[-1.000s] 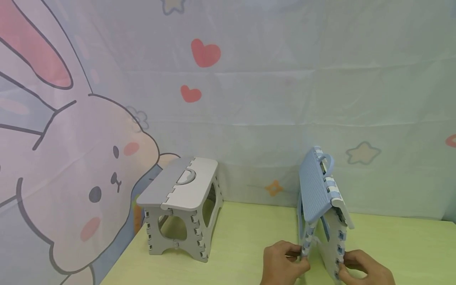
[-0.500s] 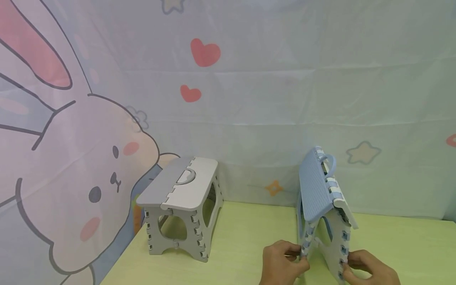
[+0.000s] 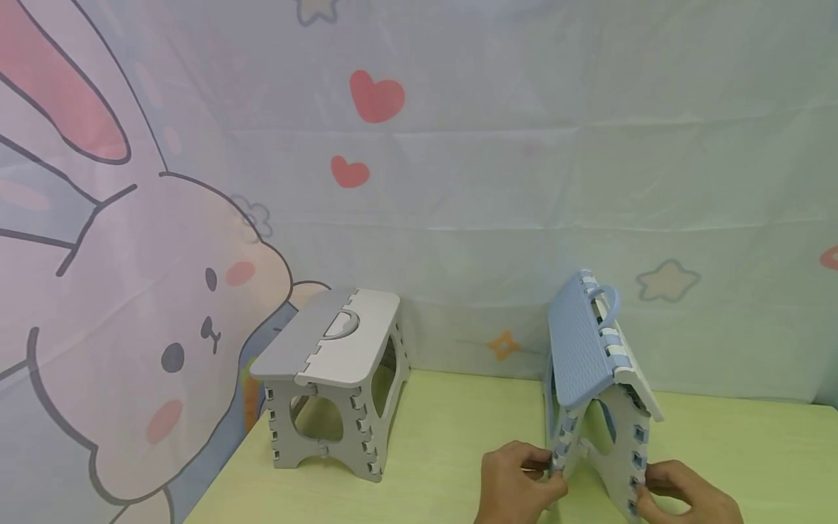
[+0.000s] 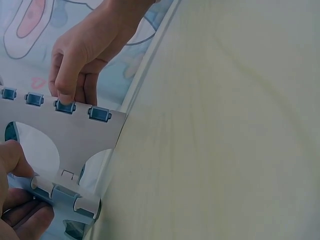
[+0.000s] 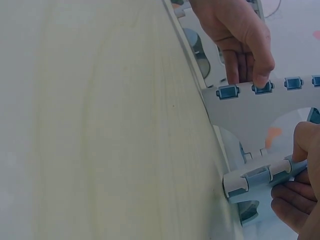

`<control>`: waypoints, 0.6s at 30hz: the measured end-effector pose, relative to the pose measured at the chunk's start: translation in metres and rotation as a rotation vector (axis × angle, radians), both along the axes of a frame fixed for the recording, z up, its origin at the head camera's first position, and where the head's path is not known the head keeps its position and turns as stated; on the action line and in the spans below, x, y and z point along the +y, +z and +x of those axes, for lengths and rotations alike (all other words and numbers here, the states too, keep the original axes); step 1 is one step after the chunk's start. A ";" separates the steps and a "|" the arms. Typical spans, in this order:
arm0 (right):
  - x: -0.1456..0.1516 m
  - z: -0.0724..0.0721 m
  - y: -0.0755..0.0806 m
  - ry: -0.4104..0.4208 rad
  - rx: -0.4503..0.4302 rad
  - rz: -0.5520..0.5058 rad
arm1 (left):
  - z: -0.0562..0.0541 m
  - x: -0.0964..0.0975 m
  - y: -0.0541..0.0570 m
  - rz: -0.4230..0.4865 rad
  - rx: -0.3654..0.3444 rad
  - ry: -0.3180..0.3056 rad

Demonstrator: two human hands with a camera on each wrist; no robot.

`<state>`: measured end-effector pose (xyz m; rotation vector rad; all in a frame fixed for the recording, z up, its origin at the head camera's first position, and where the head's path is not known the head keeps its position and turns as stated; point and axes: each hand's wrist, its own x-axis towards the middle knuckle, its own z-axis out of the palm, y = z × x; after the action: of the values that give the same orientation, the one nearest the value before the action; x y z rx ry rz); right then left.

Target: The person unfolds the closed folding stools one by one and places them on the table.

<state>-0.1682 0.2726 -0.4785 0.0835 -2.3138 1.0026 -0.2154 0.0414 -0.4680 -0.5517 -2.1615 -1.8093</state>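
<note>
A blue-and-white folding step stool [image 3: 579, 342] stands partly unfolded on the table. Its two top halves slope down from the ridge like a roof, and a blue carry handle [image 3: 609, 306] sticks up there. My left hand [image 3: 520, 484] pinches the hinged edge of its left leg panel; in the left wrist view these fingers [image 4: 17, 160] lie at lower left. On the right leg panel's edge, my right hand [image 3: 687, 495] holds with thumb and fingers. The right wrist view shows this right hand [image 5: 305, 185] on the hinge knuckles.
To the left stands a grey-and-white folding step stool [image 3: 327, 378], fully unfolded with a flat top. Both stools are on a pale yellow-green table [image 3: 458, 429]. A printed cloth [image 3: 471, 182] with a rabbit and hearts hangs close behind.
My right hand has moved a little to the right with the stool's right leg panel, so the panels stand farther apart. My left hand stays almost in place.
</note>
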 end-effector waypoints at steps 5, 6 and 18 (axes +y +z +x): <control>0.003 0.001 0.000 0.009 0.061 0.020 | 0.000 -0.001 0.000 0.000 0.014 0.004; 0.003 0.001 0.001 0.011 0.071 0.023 | 0.000 -0.001 0.000 0.000 0.018 0.006; 0.005 0.003 0.001 -0.008 0.039 0.030 | 0.001 -0.003 0.000 -0.011 0.044 0.032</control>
<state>-0.1651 0.2776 -0.4774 0.1046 -2.2921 0.9547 -0.2143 0.0381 -0.4676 -0.5505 -2.1406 -1.7535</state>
